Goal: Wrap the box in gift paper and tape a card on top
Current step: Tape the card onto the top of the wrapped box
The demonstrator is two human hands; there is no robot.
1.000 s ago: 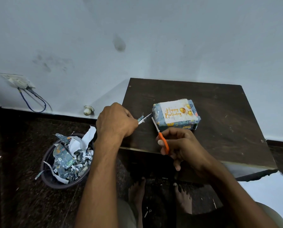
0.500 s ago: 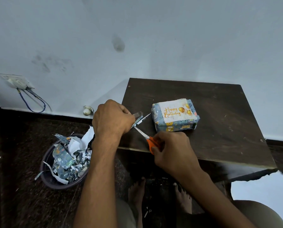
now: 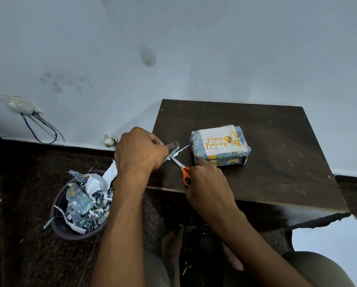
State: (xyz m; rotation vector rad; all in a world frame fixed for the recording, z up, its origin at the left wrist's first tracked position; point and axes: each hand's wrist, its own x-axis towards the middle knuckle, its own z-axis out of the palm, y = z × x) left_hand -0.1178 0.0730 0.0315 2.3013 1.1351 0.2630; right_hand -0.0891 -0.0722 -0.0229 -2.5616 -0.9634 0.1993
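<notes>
The box (image 3: 227,158), wrapped in blue patterned gift paper, lies on the dark wooden table (image 3: 277,141). A white "Happy Birthday" card (image 3: 219,140) with gold balloons sits on its top face. Left of the box, my left hand (image 3: 138,151) pinches a small scrap of blue paper with a bit of clear tape (image 3: 172,147) sticking out past the fingers. My right hand (image 3: 207,182) grips the orange-handled scissors (image 3: 180,165), whose blades point up-left and meet the scrap near my left hand.
A dark round bin (image 3: 70,228) full of gift paper offcuts stands on the floor at the left, beside the table. A wall socket with blue cables (image 3: 22,106) is on the wall at far left. My bare feet (image 3: 172,245) are under the table's front edge.
My right hand with the scissors swung left, from beside the box to the scrap, and the blades now close on it. My left hand stayed nearly still, pinching the scrap.
</notes>
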